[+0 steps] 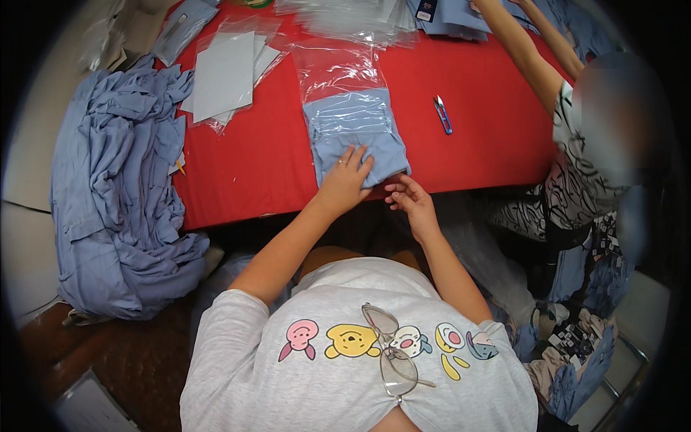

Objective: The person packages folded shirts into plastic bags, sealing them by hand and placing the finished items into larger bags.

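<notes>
A folded light-blue garment (pixel 353 129) lies partly inside a clear plastic bag (pixel 332 68) on the red table (pixel 475 108). My left hand (pixel 345 180) presses flat on the garment's near end, fingers spread. My right hand (pixel 407 198) sits at the garment's near right corner by the table edge, fingers curled and pinching the bag or the cloth; which one I cannot tell.
A big heap of blue cloth (pixel 122 187) hangs off the table's left side. White card sheets in plastic (pixel 223 75) lie at the back left, small blue snips (pixel 443 114) to the right. Another person's arm (pixel 525 50) reaches over the table's far right toward more blue garments (pixel 450 16).
</notes>
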Tool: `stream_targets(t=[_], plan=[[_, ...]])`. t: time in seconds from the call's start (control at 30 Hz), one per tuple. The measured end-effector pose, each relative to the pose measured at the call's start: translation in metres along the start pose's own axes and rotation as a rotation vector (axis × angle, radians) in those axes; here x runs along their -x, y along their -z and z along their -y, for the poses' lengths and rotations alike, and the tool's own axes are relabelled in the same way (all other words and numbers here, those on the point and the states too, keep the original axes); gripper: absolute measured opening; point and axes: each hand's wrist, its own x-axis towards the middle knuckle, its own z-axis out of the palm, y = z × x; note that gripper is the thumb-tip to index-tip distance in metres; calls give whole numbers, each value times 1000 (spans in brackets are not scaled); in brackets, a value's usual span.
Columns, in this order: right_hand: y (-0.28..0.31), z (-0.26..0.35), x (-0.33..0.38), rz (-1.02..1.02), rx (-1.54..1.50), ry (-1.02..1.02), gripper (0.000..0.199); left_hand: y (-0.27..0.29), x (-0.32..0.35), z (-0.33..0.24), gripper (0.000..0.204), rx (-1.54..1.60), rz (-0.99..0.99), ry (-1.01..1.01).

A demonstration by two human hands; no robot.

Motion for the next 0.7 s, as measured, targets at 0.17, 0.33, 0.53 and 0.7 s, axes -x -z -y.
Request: stream_targets(t=[0.17,0.33,0.53,0.7], plan=[[-4,-5,-8,-176,91,-70,34,23,-18,7,51,208,-13,211],[-35,3,-16,-118,304,-202,57,18,-21,5,49,179,-29,134],[-40,-18,-47,-168,380,-81,26,29,-20,-1,51,164,63,103],[-30,-23,-54,-107,448,220,15,23,-24,-6,50,-3,-2,73]])
